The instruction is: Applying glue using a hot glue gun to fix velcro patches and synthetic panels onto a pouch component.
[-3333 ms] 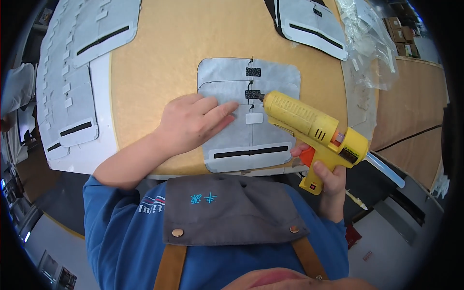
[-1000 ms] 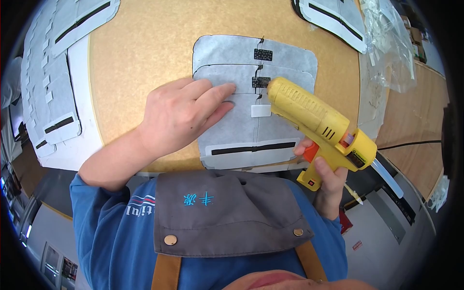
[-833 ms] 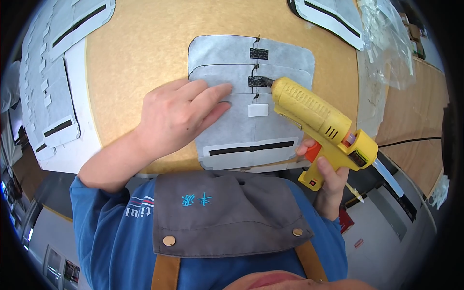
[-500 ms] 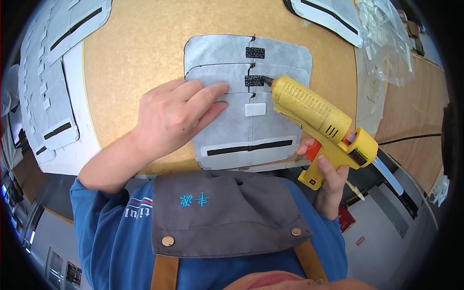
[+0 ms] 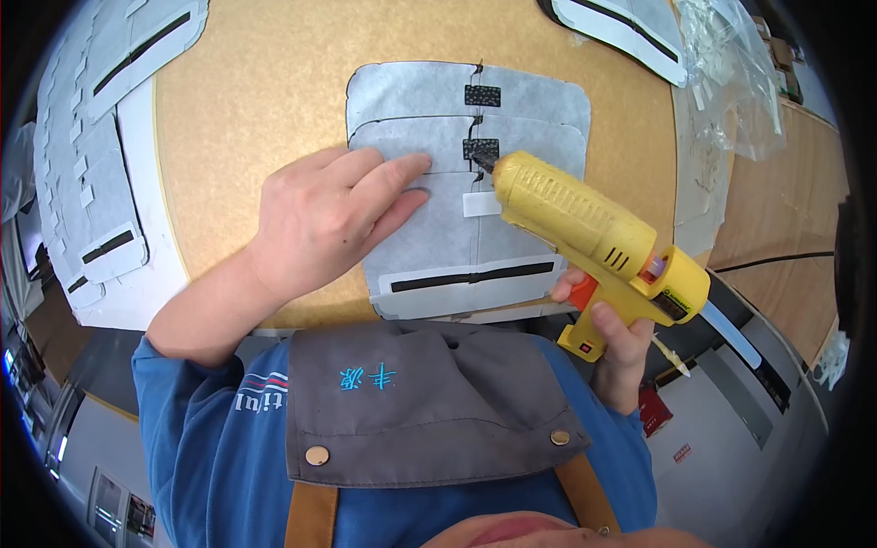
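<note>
A yellow hot glue gun (image 5: 585, 215) with an orange trigger is held by its handle in my right hand (image 5: 621, 338). Its dark nozzle points up and left, at the lower edge of a black textured patch (image 5: 480, 148) on a grey fabric panel (image 5: 411, 215). Another black patch (image 5: 482, 96) sits higher on the panel's centre seam. Below the nozzle is a white rectangular piece (image 5: 479, 205), partly covered by the gun. My left hand (image 5: 320, 210) rests on the panel's left side, index finger and thumb apart, nothing visible in it.
Similar grey panels with black strips (image 5: 114, 242) lie along the left of the brown board (image 5: 265, 100). One more panel (image 5: 621, 36) is at the far right, beside a clear plastic bag (image 5: 731, 82). A black cable (image 5: 776, 260) runs at right.
The glue gun has shifted left and slightly nearer to me, its nozzle passing from the patch's right side to its lower edge. My left hand stays nearly still.
</note>
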`<state>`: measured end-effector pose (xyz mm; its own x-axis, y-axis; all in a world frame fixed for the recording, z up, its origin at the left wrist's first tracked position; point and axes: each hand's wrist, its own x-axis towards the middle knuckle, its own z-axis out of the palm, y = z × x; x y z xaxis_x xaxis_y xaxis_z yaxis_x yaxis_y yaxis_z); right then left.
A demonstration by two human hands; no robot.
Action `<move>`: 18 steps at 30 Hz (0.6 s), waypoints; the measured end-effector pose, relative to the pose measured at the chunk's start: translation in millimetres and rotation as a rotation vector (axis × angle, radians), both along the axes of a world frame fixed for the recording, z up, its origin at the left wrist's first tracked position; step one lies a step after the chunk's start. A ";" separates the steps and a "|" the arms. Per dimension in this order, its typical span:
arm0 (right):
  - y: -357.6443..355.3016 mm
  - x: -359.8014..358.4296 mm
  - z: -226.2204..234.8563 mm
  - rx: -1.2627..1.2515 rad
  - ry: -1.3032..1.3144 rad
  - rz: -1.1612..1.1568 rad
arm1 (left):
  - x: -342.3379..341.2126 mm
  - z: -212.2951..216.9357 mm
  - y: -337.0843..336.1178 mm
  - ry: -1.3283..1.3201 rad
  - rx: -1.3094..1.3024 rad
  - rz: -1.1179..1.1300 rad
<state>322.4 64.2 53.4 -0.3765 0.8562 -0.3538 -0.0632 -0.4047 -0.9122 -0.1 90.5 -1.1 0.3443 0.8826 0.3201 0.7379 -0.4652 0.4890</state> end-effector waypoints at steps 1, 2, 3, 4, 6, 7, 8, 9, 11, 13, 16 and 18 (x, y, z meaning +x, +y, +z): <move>0.1 0.2 -0.4 -0.001 0.001 0.000 | 0.1 0.2 0.1 0.004 -0.001 -0.001; 0.2 0.4 -1.2 -0.005 -0.008 0.013 | 0.2 0.1 0.1 0.004 -0.002 0.000; 0.3 0.7 -1.9 -0.009 -0.017 0.026 | 0.3 0.0 0.1 0.004 -0.001 0.000; 0.4 1.3 -2.2 -0.009 -0.017 0.026 | 0.2 -0.2 0.2 0.005 0.000 -0.001; -0.2 3.8 -2.9 -0.001 -0.036 0.036 | -0.7 -0.9 -0.5 0.007 0.002 -0.001; -0.4 5.4 -2.9 -0.002 -0.035 0.036 | -1.0 -1.1 -0.8 0.009 0.004 -0.003; -0.5 7.1 -2.9 0.004 -0.044 0.032 | -1.1 -1.4 -0.9 0.009 0.004 -0.003; -0.7 8.6 -2.9 0.011 -0.054 0.027 | -1.2 -1.6 -1.0 0.008 0.005 -0.002; -2.5 11.3 -3.1 0.015 -0.053 0.010 | -1.0 -1.7 -0.8 0.006 0.006 -0.003; -3.5 12.2 -2.7 0.020 -0.055 -0.010 | -0.7 -1.5 -0.2 0.005 0.008 0.000; -4.0 11.2 -1.4 0.012 -0.068 -0.030 | -0.6 -1.1 -0.4 0.003 0.001 0.002; -3.8 11.0 -1.9 0.003 -0.052 -0.025 | -0.3 -0.8 0.0 0.001 -0.001 0.000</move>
<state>333.5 60.4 51.5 -0.3361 0.8661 -0.3700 -0.0254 -0.4011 -0.9157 -0.4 90.5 -1.9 0.3449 0.8828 0.3191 0.7380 -0.4650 0.4890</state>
